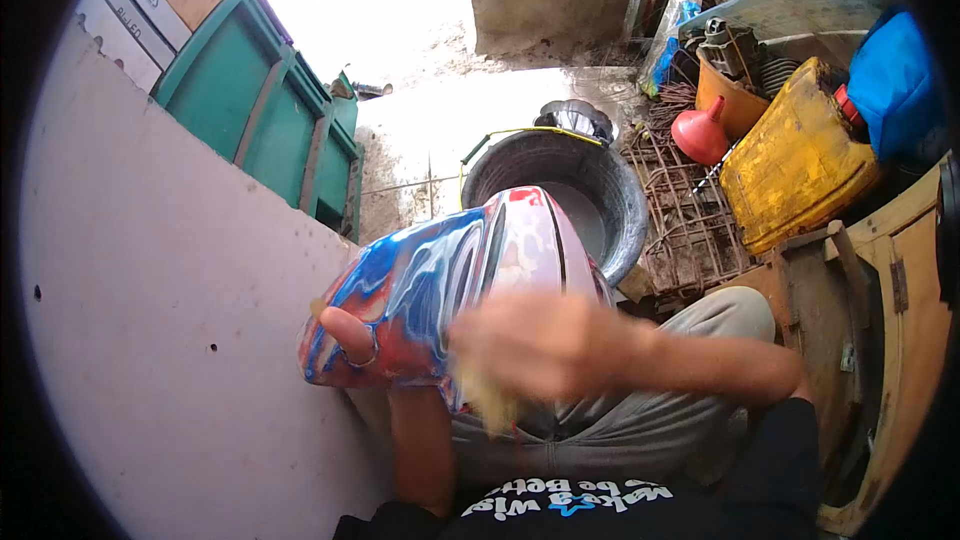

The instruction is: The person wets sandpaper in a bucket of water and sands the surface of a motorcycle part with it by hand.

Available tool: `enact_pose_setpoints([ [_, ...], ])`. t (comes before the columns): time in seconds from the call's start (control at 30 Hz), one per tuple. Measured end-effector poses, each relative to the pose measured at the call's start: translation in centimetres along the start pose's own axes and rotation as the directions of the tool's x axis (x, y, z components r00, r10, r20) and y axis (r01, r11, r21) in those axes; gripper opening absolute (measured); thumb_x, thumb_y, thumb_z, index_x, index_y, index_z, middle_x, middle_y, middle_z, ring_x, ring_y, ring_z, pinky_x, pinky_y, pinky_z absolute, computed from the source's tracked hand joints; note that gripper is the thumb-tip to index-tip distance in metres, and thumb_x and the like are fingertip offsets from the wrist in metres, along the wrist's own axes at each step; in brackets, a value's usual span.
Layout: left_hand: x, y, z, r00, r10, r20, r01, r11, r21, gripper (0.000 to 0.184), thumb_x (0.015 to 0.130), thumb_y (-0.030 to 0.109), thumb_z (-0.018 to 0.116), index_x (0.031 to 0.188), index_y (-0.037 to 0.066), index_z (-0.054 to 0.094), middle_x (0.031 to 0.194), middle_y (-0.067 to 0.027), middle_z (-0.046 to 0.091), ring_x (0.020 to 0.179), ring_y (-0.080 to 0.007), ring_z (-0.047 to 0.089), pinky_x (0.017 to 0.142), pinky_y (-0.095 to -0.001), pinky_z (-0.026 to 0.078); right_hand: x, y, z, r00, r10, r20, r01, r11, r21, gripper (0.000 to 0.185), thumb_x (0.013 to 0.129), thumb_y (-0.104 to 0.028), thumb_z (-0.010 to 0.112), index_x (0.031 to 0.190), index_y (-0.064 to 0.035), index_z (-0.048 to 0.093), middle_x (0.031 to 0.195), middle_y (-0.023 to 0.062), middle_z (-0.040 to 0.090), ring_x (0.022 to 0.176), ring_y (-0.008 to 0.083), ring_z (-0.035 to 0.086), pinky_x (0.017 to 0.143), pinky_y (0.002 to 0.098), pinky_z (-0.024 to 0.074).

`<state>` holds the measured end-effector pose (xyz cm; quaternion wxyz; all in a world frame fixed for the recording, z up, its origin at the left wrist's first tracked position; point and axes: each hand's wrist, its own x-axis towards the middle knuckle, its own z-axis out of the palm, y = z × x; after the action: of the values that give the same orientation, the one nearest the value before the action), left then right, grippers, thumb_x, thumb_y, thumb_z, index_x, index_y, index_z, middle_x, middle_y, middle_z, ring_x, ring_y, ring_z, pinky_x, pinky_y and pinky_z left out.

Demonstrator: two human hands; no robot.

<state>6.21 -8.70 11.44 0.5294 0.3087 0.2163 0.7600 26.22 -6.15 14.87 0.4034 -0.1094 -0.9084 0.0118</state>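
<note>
A curved vehicle body panel (410, 275), wet-looking and patterned in blue, red and white, lies across my lap, its far end over the bucket's near rim. My left hand (350, 337) holds it from below; only the thumb shows, hooked over the panel's near left part, and the other fingers are hidden. Over the panel's near right side is my right hand (550, 345), blurred by motion and closed. A limp yellowish piece (487, 400) sticks out below its fingers; whether it is cloth or sponge I cannot tell.
Beyond the panel stands a black bucket (625, 215) with cloudy water. A pale wall (180, 320) and a green cabinet (240, 90) are left. To the right are a wire rack (680, 205), a red funnel (702, 130), a yellow jerrycan (800, 160) and a wooden frame (905, 340).
</note>
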Motion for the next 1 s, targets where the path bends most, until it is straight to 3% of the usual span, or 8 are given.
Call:
enact_pose_setpoints([
  [0.1,-0.6,0.0,-1.0,0.984,-0.116,0.138,0.167,0.877,-0.45,0.099,0.093,0.077,0.053,0.132,-0.015,0.05,0.123,-0.0218,0.065,0.106,-0.0251,0.066,0.099,-0.0396,0.054,0.2,0.2,-0.5,0.999,-0.032,-0.002,0.032,0.999,0.032,0.027,0.077,-0.018,0.072,0.1,-0.0029,0.071,0.099,0.0084,0.07,0.093,0.0226,0.072,0.085,0.0368,0.06],
  [0.23,-0.4,-0.4,-0.8,0.99,-0.07,0.118,0.101,0.955,-0.278,0.101,0.094,0.077,0.052,0.139,-0.014,0.045,0.129,-0.0244,0.063,0.113,-0.0285,0.066,0.102,-0.043,0.054,-0.2,3.1,-0.5,0.975,0.192,0.114,-0.182,0.979,-0.093,0.032,0.079,-0.015,0.075,0.109,-0.0027,0.07,0.106,0.0112,0.073,0.098,0.0243,0.073,0.087,0.0394,0.0599],
  [0.3,-0.2,-1.1,-0.9,0.994,-0.045,0.096,0.068,0.967,-0.245,0.102,0.094,0.077,0.051,0.141,-0.013,0.043,0.131,-0.0255,0.062,0.116,-0.0302,0.065,0.103,-0.0449,0.054,0.0,-1.5,-0.6,0.998,-0.014,0.067,0.008,0.996,0.09,0.032,0.08,-0.014,0.075,0.109,-0.0014,0.069,0.104,0.0124,0.073,0.097,0.0252,0.073,0.086,0.0392,0.0603],
  [0.43,-0.2,-0.8,0.7,0.99,-0.045,0.13,0.092,0.922,-0.376,0.104,0.093,0.079,0.05,0.142,-0.013,0.043,0.134,-0.0268,0.061,0.119,-0.0329,0.065,0.107,-0.0482,0.051,0.1,4.4,-1.7,0.93,0.306,0.205,-0.296,0.952,-0.076,0.024,0.082,-0.016,0.072,0.102,-0.0026,0.075,0.117,0.0121,0.074,0.105,0.0224,0.073,0.091,0.0377,0.0594],
  [0.57,-0.2,-1.4,-1.3,0.974,-0.105,0.203,0.167,0.933,-0.319,0.101,0.094,0.078,0.05,0.142,-0.012,0.044,0.136,-0.0266,0.06,0.118,-0.0333,0.065,0.109,-0.0483,0.049,0.0,-0.9,-0.3,0.995,0.071,0.07,-0.075,0.996,0.057,0.029,0.081,-0.012,0.075,0.108,-0.0029,0.072,0.106,0.0129,0.074,0.096,0.0249,0.074,0.087,0.0378,0.06],
  [0.7,-0.1,-1.1,-0.4,0.985,-0.055,0.164,0.111,0.928,-0.357,0.097,0.096,0.075,0.05,0.139,-0.012,0.047,0.136,-0.0254,0.06,0.119,-0.0325,0.064,0.108,-0.0465,0.05,-0.4,2.8,-0.8,0.94,0.286,0.184,-0.271,0.957,-0.104,0.032,0.085,-0.016,0.072,0.114,-0.0016,0.072,0.11,0.0113,0.075,0.098,0.0246,0.074,0.089,0.0369,0.0599],
  [0.83,-0.5,-1.0,0.8,0.959,-0.127,0.255,0.26,0.754,-0.604,0.093,0.098,0.072,0.051,0.135,-0.013,0.049,0.131,-0.0241,0.063,0.116,-0.0316,0.065,0.105,-0.0449,0.052,-0.2,0.0,0.0,0.992,0.095,0.079,-0.087,0.991,-0.098,0.03,0.086,-0.018,0.072,0.111,-0.002,0.071,0.106,0.012,0.074,0.095,0.0244,0.074,0.083,0.0375,0.0603],
  [1.0,-0.2,-1.3,0.2,0.985,-0.034,0.168,0.098,0.917,-0.387,0.108,0.089,0.079,0.059,0.144,-0.012,0.043,0.136,-0.0229,0.061,0.117,-0.0273,0.063,0.106,-0.0417,0.051,-0.6,4.7,-0.6,0.954,0.284,0.094,-0.274,0.956,-0.104,0.027,0.085,-0.016,0.072,0.109,-0.0023,0.072,0.107,0.0141,0.074,0.097,0.0252,0.074,0.083,0.0387,0.0608],
])
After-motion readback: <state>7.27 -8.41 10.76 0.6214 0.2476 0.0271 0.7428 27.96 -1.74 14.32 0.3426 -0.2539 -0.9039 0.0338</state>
